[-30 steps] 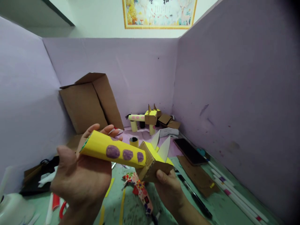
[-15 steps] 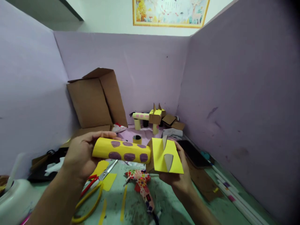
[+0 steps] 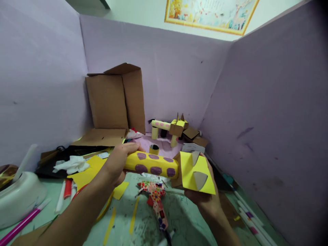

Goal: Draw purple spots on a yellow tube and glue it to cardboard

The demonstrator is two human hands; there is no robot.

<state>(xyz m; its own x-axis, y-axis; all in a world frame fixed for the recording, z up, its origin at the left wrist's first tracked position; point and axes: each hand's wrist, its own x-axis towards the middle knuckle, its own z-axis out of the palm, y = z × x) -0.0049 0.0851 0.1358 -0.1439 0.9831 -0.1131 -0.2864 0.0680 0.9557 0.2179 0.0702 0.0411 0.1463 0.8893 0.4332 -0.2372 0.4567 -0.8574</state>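
My left hand (image 3: 121, 162) wraps round the left end of a yellow paper tube (image 3: 155, 164) with purple spots. The tube's right end meets a cardboard box piece (image 3: 177, 182) topped with yellow paper (image 3: 188, 171), from which two grey-brown pointed ears stick up. My right hand (image 3: 205, 198) grips this box piece from its right side and below. The whole craft animal is held level above the table. Below it lies a flower-patterned hot glue gun (image 3: 156, 200), touched by neither hand. A short yellow tube (image 3: 154, 149) stands behind.
A similar spotted cardboard animal (image 3: 164, 125) stands at the back. An open cardboard box (image 3: 110, 102) leans at the back left. Yellow paper (image 3: 88, 171), white tissue (image 3: 73, 164) and a magenta pen (image 3: 23, 223) lie left; white rods (image 3: 252, 218) lie right. Purple walls (image 3: 159, 68) enclose the table.
The view has swung left and tilted. My left hand has slid along the tube towards the box piece, covering more of its end, and its forearm now hides the scissors. Both hands keep their hold.
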